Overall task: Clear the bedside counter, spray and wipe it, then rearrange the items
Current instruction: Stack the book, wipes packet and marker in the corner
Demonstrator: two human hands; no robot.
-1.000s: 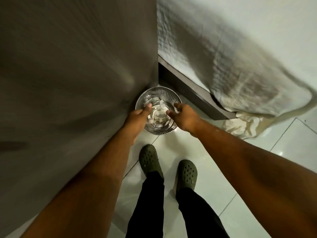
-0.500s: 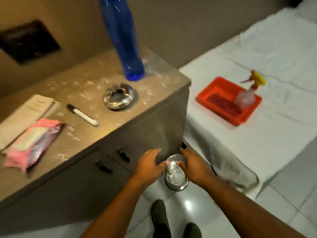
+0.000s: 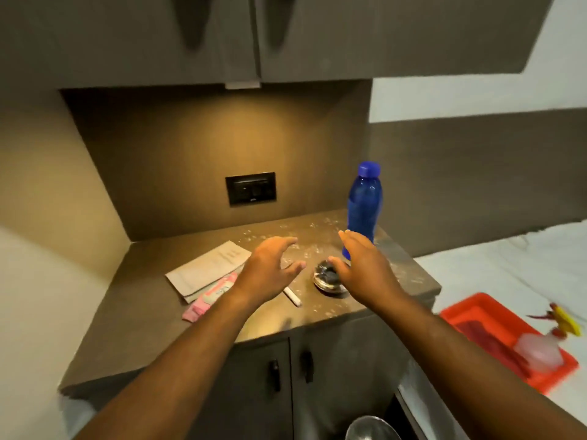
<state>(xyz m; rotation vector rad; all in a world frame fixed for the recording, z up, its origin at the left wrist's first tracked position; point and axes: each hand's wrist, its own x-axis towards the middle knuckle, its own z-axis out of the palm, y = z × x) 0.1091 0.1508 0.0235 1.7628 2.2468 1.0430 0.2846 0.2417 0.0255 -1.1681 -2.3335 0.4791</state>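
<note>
The brown counter point(image 3: 152, 338) is sitting under dark cupboards, and white crumbs are lying near its back edge. A white bed point(image 3: 495, 274) is lying past its right edge, holding a red tray point(image 3: 470, 312) with a spray bottle point(image 3: 540, 347) in it. A blue bottle point(image 3: 363, 204) is standing at the counter's back right corner. A paper envelope point(image 3: 209, 268) is lying in the middle, with a pink packet point(image 3: 206, 300) partly on it. Both hands are hovering over the counter with fingers spread wide, holding nothing. The left hand point(image 3: 270, 274) is floating above a white pen point(image 3: 292, 296). The right hand point(image 3: 365, 268) is floating over a shiny metal ashtray point(image 3: 327, 281) near the right edge.
</note>
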